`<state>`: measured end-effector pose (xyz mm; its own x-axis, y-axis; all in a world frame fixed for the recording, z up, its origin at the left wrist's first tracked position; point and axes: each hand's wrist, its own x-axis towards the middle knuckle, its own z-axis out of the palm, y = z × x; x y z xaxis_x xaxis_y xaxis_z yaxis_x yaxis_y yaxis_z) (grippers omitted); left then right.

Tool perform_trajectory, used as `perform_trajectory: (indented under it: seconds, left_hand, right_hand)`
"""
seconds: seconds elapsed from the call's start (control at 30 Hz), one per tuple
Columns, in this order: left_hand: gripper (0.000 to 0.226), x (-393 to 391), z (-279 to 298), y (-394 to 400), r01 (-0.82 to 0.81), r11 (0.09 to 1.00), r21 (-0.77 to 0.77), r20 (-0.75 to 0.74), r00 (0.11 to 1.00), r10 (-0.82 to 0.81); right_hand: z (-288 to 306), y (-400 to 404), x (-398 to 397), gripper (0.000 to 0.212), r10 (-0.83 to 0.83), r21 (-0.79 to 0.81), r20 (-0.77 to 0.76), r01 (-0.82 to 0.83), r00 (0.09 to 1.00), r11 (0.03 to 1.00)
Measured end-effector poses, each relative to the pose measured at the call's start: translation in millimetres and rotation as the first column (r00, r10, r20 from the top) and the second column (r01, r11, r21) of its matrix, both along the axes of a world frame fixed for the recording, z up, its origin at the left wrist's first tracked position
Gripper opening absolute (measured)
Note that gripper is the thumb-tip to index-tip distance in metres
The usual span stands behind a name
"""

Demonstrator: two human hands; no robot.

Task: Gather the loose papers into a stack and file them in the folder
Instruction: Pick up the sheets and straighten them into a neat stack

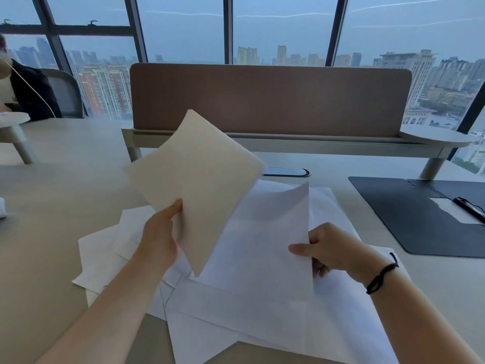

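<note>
**A:** Where do the papers stand right now?

**B:** Most of the loose papers lie fanned and overlapping on the desk, toward its near edge, at mixed angles. The left hand pinches a small stack by its lower edge, thumb on the near face, and holds it tilted up above the spread. The right hand pinches the right edge of 1 sheet, thumb on top and fingers curled beneath, so its far corner curls up off the pile.

**A:** And the folder?

**B:** The folder lies open and flat at the desk's right edge, well apart from the spread. A pen sits clipped or resting near its fold, beside a pale sheet or pocket inside; I cannot tell which.

**A:** How will the sheets behave?

**B:** Light and limp, I'd judge. The single sheet already bows under its own weight, so a 1-edge pinch lets it flop. The raised stack looks stiffer because several sheets back each other. Flat sheets on a smooth desk tend to slide rather than lift.

**A:** So where should one take hold?

**B:** At an edge or corner that overhangs a neighbour, thumb above and fingers below. Once gathered, grip both long sides and tap the bottom edge on the desk to square them. A loose grip risks sheets slipping out or creasing.
</note>
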<state>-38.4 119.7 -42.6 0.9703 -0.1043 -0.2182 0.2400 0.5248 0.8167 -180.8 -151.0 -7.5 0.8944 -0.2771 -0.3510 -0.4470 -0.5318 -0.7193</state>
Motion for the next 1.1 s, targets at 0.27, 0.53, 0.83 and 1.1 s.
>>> perform_trajectory:
  seconds: [0.27, 0.53, 0.83, 1.1]
  left_hand:
    - [0.029, -18, 20, -4, 0.092, 0.913, 0.398, -0.01, 0.995, -0.096]
    - [0.022, -25, 22, -5, 0.23, 0.831, 0.506, -0.015, 0.966, -0.259]
    - [0.014, -30, 22, -5, 0.334, 0.812, 0.478, -0.033, 0.931, -0.363]
    - [0.019, -32, 20, -4, 0.265, 0.774, 0.575, 0.055, 0.931, -0.36]
  right_hand:
    - [13, -8, -7, 0.027, -0.592, 0.661, 0.095, 0.394, 0.8, 0.638]
    - [-20, 11, 10, 0.055, -0.61, 0.683, 0.055, 0.416, 0.79, 0.6]
    - [-29, 20, 11, 0.051, -0.369, 0.525, 0.281, 0.18, 0.886, 0.832]
    - [-26, 12, 10, 0.053, -0.307, 0.586, 0.341, 0.055, 0.888, 0.808]
